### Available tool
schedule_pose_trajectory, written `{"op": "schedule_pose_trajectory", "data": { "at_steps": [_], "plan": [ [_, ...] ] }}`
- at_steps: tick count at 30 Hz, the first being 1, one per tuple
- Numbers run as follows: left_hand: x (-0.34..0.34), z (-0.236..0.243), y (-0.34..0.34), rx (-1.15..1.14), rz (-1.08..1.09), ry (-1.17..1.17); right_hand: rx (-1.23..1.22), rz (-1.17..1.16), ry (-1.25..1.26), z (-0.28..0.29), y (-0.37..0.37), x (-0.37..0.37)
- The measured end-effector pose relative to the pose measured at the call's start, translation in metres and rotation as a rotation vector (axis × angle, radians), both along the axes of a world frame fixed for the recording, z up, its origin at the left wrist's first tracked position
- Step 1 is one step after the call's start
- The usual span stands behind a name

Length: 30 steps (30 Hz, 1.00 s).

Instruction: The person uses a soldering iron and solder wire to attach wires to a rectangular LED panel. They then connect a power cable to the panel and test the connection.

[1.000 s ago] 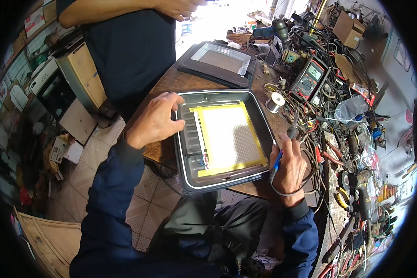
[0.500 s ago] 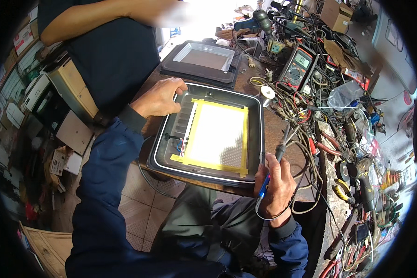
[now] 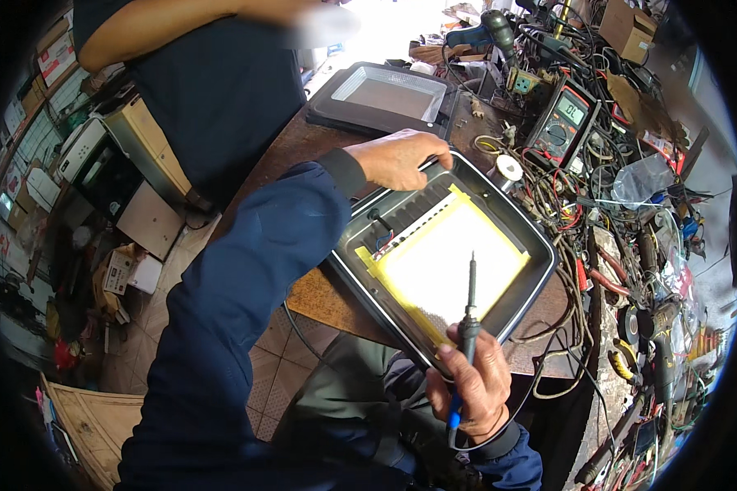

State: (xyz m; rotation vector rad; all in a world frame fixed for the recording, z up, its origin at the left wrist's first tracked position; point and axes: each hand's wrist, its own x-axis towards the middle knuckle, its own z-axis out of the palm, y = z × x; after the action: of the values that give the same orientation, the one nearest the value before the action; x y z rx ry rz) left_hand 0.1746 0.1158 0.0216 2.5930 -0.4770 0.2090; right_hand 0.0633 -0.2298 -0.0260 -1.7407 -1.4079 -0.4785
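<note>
A dark floodlight housing (image 3: 541, 233) with a pale gasket around its rim sits turned at an angle on the table. Inside lies a bright panel (image 3: 442, 266) edged with yellow tape, with thin wires (image 3: 382, 240) at its left corner. My left hand (image 3: 403, 162) reaches across and grips the housing's far rim, fingers curled over it. In my right hand (image 3: 481, 383) is a soldering iron (image 3: 469, 327), held by its dark handle with the blue end low. Its tip points up and away, appearing in front of the panel; whether it touches cannot be told.
Behind lies a dark framed cover (image 3: 327, 102) with a clear window. Solder spool (image 3: 508, 168), multimeter (image 3: 561, 123) and tangled cables (image 3: 610, 192) crowd the right. Another person (image 3: 213, 98) stands at the far left side, one hand blurred. Pliers and tools fill the right edge.
The housing has turned clockwise and shifted right, my left hand moving along with its rim. My right hand has brought the soldering iron from beside the housing to in front of the panel.
</note>
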Motion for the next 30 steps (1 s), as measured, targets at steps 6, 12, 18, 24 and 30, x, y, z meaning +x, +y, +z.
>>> {"op": "schedule_pose_trajectory", "data": {
  "at_steps": [6,12,18,24,30],
  "plan": [
    [-0.017,0.010,0.011,-0.310,0.093,0.242,-0.049,0.048,0.076,-0.001,-0.004,0.005],
    [-0.047,0.015,0.021,-0.017,0.260,0.052,-0.105,-0.037,0.105,0.004,0.002,-0.010],
    [-0.118,0.028,-0.001,0.023,0.258,0.191,-0.160,-0.082,0.112,0.005,0.010,-0.015],
    [-0.136,0.008,-0.008,-0.067,0.307,0.050,-0.210,0.209,0.257,0.029,0.013,0.015],
    [-0.131,-0.014,-0.013,-0.111,0.276,-0.024,-0.244,0.241,0.053,0.035,0.030,0.033]
  ]
}}
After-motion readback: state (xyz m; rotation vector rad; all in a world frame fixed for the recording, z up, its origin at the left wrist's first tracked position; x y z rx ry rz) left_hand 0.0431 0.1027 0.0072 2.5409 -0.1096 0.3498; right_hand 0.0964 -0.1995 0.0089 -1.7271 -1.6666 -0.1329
